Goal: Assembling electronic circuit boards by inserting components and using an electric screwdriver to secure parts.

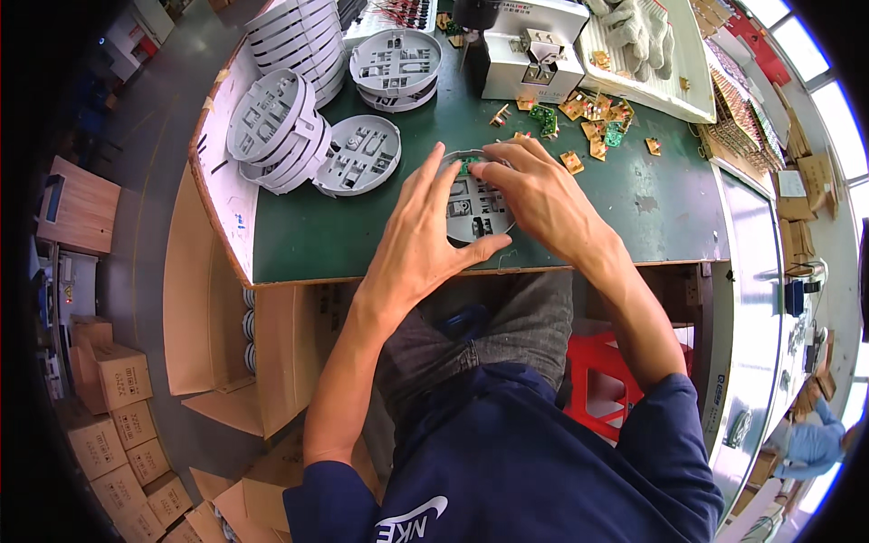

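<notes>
Scuffed green benchtop [308, 240], flat. Stacked grey plastic shells [294, 41] at left, round, moulded with cut-outs. Left hand [418, 226] curved, grasping the rim of a round grey housing [463, 206] near the front edge. Right hand [541, 188] bent over its far side, pinching or pressing, cannot tell. Small green piece [468, 166] inside, by those fingertips.

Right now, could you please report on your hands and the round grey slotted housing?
Left hand holding housing around left side; right hand at small green piece inside far rim. Loose tan circuit boards beyond, not obstructing.
</notes>
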Demonstrator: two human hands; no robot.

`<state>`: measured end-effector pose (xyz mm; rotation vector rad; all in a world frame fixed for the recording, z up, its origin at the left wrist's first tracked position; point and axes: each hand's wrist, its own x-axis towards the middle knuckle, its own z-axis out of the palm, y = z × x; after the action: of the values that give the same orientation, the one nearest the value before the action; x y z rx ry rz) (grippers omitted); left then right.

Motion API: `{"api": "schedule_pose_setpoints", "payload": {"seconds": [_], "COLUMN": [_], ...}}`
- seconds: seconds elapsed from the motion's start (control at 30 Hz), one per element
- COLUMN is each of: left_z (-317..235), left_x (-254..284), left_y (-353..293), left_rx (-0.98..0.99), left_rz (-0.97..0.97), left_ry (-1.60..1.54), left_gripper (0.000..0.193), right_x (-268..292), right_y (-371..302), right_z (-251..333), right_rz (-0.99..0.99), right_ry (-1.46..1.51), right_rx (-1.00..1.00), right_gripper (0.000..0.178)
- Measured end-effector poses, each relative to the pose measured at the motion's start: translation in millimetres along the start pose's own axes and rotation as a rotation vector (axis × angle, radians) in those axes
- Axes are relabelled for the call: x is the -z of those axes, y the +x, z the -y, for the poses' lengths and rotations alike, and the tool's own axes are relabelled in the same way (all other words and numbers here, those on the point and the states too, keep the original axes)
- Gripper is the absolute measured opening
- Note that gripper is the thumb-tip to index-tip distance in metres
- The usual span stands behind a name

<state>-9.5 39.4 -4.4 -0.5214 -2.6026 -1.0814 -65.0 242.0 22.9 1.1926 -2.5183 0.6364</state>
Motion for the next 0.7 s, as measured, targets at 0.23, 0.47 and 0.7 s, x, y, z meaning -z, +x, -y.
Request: {"api": "schedule_pose_setpoints", "payload": {"seconds": [0.23,0.47,0.7], "left_z": [1,0,2], "left_x": [-4,-1,0], "left_y": [-3,-1,-1], "left_rx": [-0.075,-0.065,-0.047], "left_rz": [-0.062,-0.008,0.005], "left_ry": [0.040,0.038,0.013], "left_gripper": [0.092,0.089,0.089], "right_x": [46,102,108], "right_y": [64,173,145], "right_z": [-11,-45,-34], "right_rz": [-0.550,-0.659,-0.697], "right_ry": [0.425,0.848,1.137], "right_rx": [-0.321,-0.155,-0.139], "right_gripper": [0.029,0.051,0.051]}}
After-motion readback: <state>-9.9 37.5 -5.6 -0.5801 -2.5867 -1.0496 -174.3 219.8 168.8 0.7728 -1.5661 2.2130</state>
